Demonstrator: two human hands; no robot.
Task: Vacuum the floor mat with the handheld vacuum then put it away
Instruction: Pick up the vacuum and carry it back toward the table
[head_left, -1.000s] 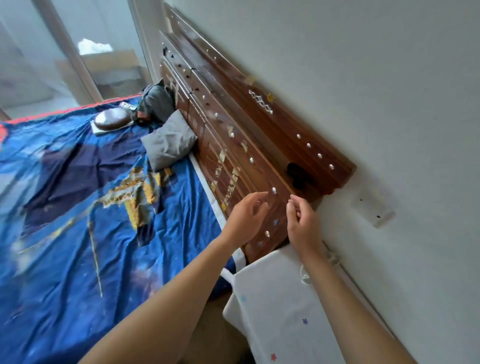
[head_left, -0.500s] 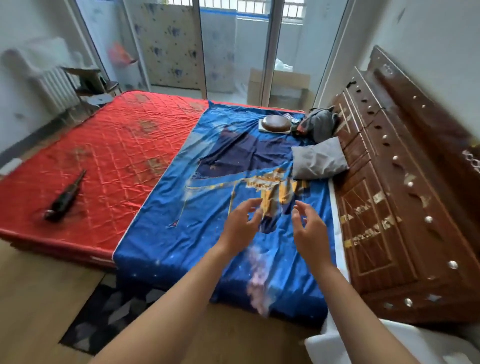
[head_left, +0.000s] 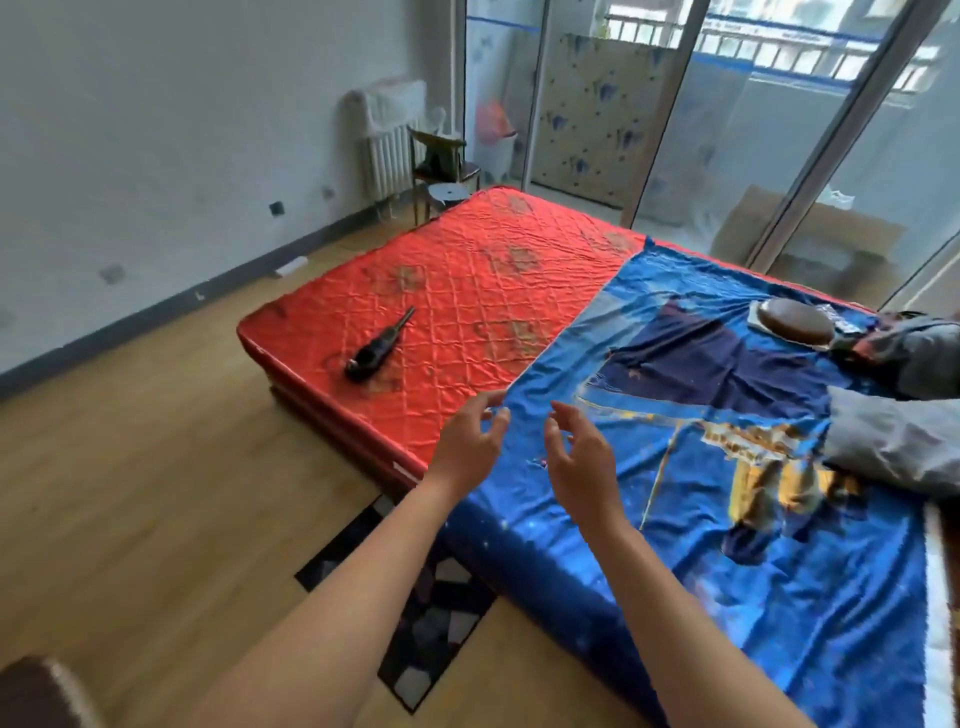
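A black handheld vacuum (head_left: 378, 347) with a long thin nozzle lies on the red quilted mattress (head_left: 467, 270), near its left front corner. A dark patterned floor mat (head_left: 431, 618) lies on the wooden floor beside the bed; my left forearm covers part of it. My left hand (head_left: 470, 441) and my right hand (head_left: 579, 457) are raised side by side in front of me, over the edge of the blue sheet (head_left: 727, 545). Their fingers are loosely spread and hold nothing. The vacuum is well ahead and to the left of both hands.
Grey pillows (head_left: 893, 441) and a round brown cushion (head_left: 797, 319) lie on the blue sheet at the right. A radiator (head_left: 387, 140), a wooden chair (head_left: 439, 156) and a round stool (head_left: 449, 192) stand at the far wall. Glass doors (head_left: 727, 114) are behind the bed. Wooden floor (head_left: 145, 467) spreads to the left.
My view has swung left from the wooden headboard and wall to the whole bed and floor. The vacuum and the floor mat have come into sight. Both hands stay raised and hold nothing.
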